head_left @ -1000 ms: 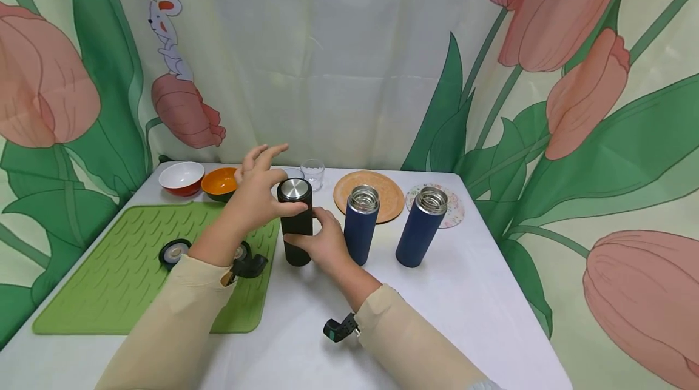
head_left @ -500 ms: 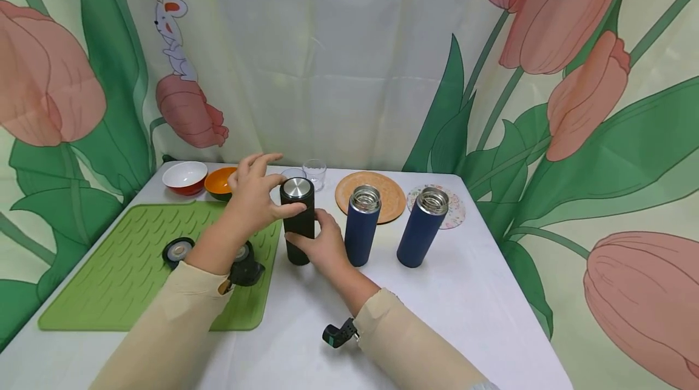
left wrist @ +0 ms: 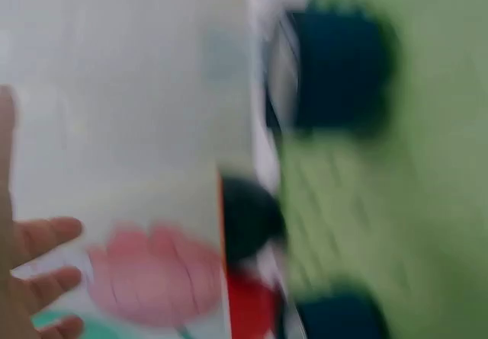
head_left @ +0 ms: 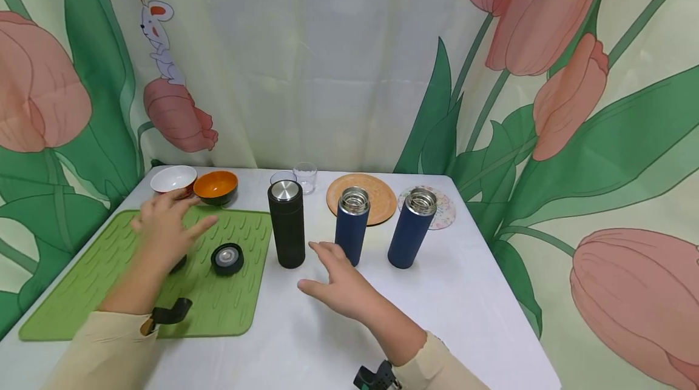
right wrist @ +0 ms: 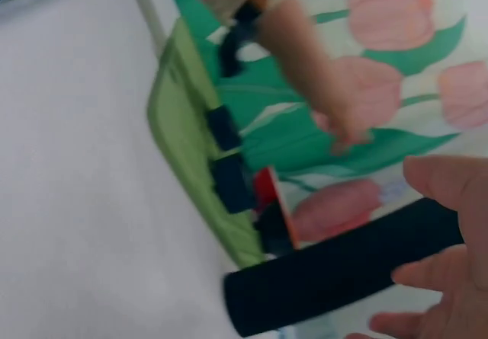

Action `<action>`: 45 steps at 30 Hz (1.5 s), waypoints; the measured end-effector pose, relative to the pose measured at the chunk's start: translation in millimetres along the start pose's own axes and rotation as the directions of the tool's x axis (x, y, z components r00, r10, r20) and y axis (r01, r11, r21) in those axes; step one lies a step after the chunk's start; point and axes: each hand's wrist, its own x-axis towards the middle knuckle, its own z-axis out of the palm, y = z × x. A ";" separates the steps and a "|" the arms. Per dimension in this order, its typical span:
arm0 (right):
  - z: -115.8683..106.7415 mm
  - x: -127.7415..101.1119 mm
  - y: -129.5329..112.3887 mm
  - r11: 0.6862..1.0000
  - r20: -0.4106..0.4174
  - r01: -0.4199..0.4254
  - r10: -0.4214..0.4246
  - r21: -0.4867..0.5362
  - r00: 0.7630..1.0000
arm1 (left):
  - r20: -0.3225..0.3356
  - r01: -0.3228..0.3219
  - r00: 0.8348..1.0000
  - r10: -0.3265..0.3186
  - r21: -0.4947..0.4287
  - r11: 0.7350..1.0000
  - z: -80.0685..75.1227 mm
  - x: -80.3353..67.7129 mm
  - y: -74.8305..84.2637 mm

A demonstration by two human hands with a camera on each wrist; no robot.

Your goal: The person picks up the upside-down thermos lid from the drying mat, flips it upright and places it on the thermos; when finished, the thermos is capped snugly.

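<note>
A black thermos point(head_left: 286, 229) stands upright with its steel-topped lid on, apart from both hands. My right hand point(head_left: 341, 284) hovers to its right, fingers spread and holding nothing; in the right wrist view the thermos point(right wrist: 335, 278) lies just beyond the fingers. My left hand point(head_left: 164, 226) is over the green mat with fingers extended and nothing in its grasp. Below it a dark lid point(head_left: 179, 264) is mostly hidden by the wrist. Another black lid point(head_left: 227, 259) lies on the mat. Two lidless blue thermoses, one nearer point(head_left: 352, 226) and one farther right point(head_left: 412, 229), show steel mouths.
The green mat point(head_left: 109, 293) covers the table's left side. Behind it sit a white-lined red bowl point(head_left: 173, 179) and an orange-lined bowl point(head_left: 216, 185). A clear glass point(head_left: 306, 178), a round wooden board point(head_left: 361, 182) and a floral disc point(head_left: 445, 211) lie along the back.
Both hands have let go of the black thermos. The left hand has moved left over the mat; the right hand has drawn back toward the front. The thermos still stands there.
</note>
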 end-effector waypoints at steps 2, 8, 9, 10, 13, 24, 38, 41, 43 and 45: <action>-10.6 -13.1 -0.4 1.000 0.016 0.017 -0.017 0.001 1.000 | 0.056 0.091 0.994 -0.095 0.061 0.994 -2.2 -1.0 -26.0; -35.8 -43.3 5.7 0.998 -0.035 0.060 -0.060 0.003 0.998 | 0.325 0.170 0.917 -0.229 0.201 0.965 3.6 -13.8 -76.7; -38.1 -47.5 7.3 0.998 -0.051 0.060 -0.060 0.004 0.997 | 0.351 0.166 0.908 -0.230 0.202 0.965 5.6 -16.1 -79.1; -39.9 -51.3 8.8 0.998 -0.067 0.063 -0.062 0.013 0.996 | 0.363 0.162 0.904 -0.228 0.203 0.966 7.0 -18.0 -80.1; -43.6 -60.4 12.3 0.997 -0.110 0.063 -0.059 0.036 0.992 | 0.350 0.177 0.906 -0.239 0.198 0.964 8.8 -21.7 -80.2; -46.2 -68.7 33.9 0.995 -0.184 0.073 -0.059 0.069 0.981 | 0.282 0.242 0.916 -0.286 0.181 0.953 10.5 -31.8 -83.4; -44.1 -64.9 40.2 0.998 -0.185 0.059 -0.054 0.021 0.981 | -0.145 -0.112 0.984 0.107 -0.027 0.993 3.0 -59.2 50.2; -42.9 -62.5 36.8 0.995 -0.166 0.100 -0.099 -0.001 0.981 | -0.149 -0.282 0.952 0.268 -0.082 0.956 10.2 -71.1 85.9; -41.3 -60.5 34.6 0.990 -0.148 0.139 -0.142 -0.025 0.979 | -0.113 -0.352 0.934 0.340 -0.107 0.930 16.0 -78.8 106.9; -39.4 -59.1 32.3 0.984 -0.126 0.176 -0.180 -0.035 0.976 | -0.054 -0.397 0.918 0.393 -0.122 0.910 22.3 -85.1 125.3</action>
